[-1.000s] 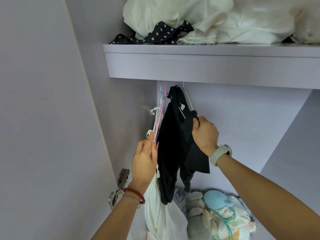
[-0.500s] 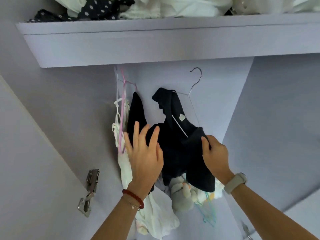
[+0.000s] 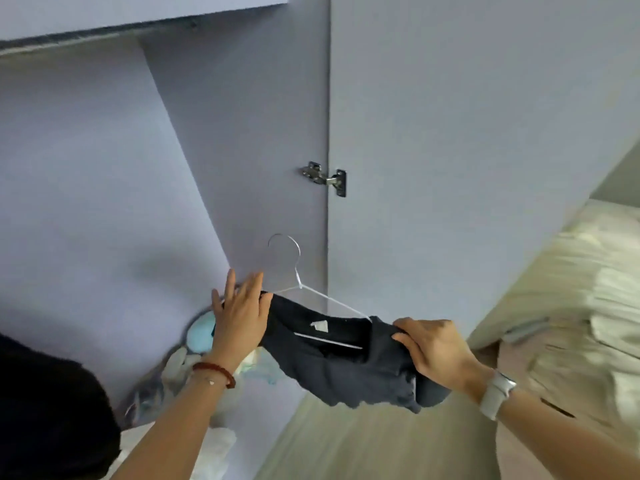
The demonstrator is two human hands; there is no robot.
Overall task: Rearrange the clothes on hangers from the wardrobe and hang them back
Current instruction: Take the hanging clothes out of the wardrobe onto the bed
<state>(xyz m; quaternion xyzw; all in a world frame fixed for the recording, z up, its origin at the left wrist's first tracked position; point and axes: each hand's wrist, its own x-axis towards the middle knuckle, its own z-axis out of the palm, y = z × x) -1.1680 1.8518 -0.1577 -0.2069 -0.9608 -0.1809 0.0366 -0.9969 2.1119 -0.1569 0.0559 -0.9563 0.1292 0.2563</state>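
The right hand (image 3: 434,348) grips one end of the dark garment (image 3: 339,362) on its wire hanger (image 3: 298,271); the left hand (image 3: 240,315), fingers straight, steadies the other end, probably to keep it level for rearranging.

Left end of the thin white wire hanger (image 3: 313,299) hidden behind the left hand (image 3: 240,315), cream rumpled bed (image 3: 571,306) motion-blurred and cut off at right, pale blue soft item (image 3: 201,332) too blurred to identify
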